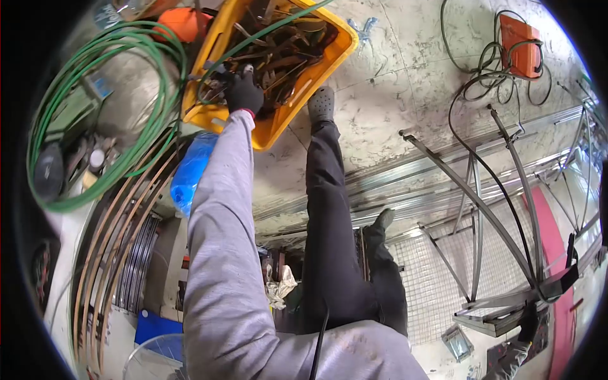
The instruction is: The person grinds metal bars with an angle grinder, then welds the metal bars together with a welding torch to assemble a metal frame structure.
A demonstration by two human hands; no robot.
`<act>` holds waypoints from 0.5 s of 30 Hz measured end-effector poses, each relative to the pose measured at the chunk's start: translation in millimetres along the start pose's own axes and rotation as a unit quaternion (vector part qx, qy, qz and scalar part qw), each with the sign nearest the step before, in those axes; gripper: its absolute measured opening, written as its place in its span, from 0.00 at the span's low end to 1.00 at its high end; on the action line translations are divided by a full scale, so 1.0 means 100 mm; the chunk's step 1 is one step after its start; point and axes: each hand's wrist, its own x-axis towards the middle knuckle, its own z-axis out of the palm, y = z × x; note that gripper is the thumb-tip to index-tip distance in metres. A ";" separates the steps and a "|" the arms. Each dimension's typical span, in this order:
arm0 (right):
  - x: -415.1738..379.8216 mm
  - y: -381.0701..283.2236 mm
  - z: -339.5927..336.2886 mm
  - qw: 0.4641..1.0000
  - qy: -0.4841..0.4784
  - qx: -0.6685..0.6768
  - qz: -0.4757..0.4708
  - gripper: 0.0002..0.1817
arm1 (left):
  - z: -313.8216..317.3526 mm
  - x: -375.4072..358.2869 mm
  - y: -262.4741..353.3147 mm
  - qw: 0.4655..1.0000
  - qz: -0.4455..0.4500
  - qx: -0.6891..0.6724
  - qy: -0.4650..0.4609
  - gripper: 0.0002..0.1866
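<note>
My left hand point(244, 95), in a black glove with a red cuff, reaches into a yellow plastic crate point(345, 39). The crate holds a jumble of dark metal hand tools point(288, 54). My fingers curl down among the tools near the crate's left side, and whatever they grip is hidden. A green hose point(269, 30) crosses the crate just above this hand. At the lower right, my right hand point(528, 322), also black-gloved, is beside the end of a grey metal frame point(484, 201). Its fingers are too small and dark to make out.
A coiled green hose point(43, 126) lies left, beside an orange object point(182, 25) and a blue plastic bag point(193, 168). Long metal bars point(405, 174) cross the floor behind my extended leg point(326, 190). An orange box with tangled cable point(520, 47) sits upper right.
</note>
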 end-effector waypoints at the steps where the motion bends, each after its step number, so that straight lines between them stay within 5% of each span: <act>1: 0.11 -0.17 -0.17 1.000 -0.003 0.017 -0.009 0.32 | 0.10 0.14 -0.02 1.000 -0.005 0.015 -0.007 0.34; 3: 0.36 -0.46 -0.37 0.998 -0.006 0.053 -0.026 0.31 | 0.37 0.34 -0.07 1.000 -0.006 0.023 -0.016 0.35; 5: 0.62 -0.69 -0.52 0.995 -0.007 0.090 -0.041 0.31 | 0.61 0.46 -0.09 0.987 -0.096 -0.011 -0.131 0.39; 9: 1.28 -1.19 -0.64 0.981 0.002 0.178 -0.077 0.29 | 1.13 0.59 -0.14 0.982 -0.104 0.078 -0.140 0.32; 11: 1.70 -1.47 -0.67 0.969 0.007 0.223 -0.101 0.29 | 1.52 0.65 -0.26 0.935 0.098 0.125 -0.318 0.22; 13: 2.17 -1.57 -0.60 0.954 0.013 0.269 -0.131 0.28 | 0.59 0.56 0.16 0.893 0.199 -0.135 -0.381 0.11; 14: 2.42 -1.75 -0.64 0.944 0.019 0.294 -0.147 0.28 | 0.62 0.36 0.18 0.859 0.103 -0.392 -0.314 0.08; 15: 2.66 -1.93 -0.69 0.933 0.028 0.318 -0.163 0.28 | 0.65 0.38 0.25 0.648 -0.080 -0.638 -0.408 0.07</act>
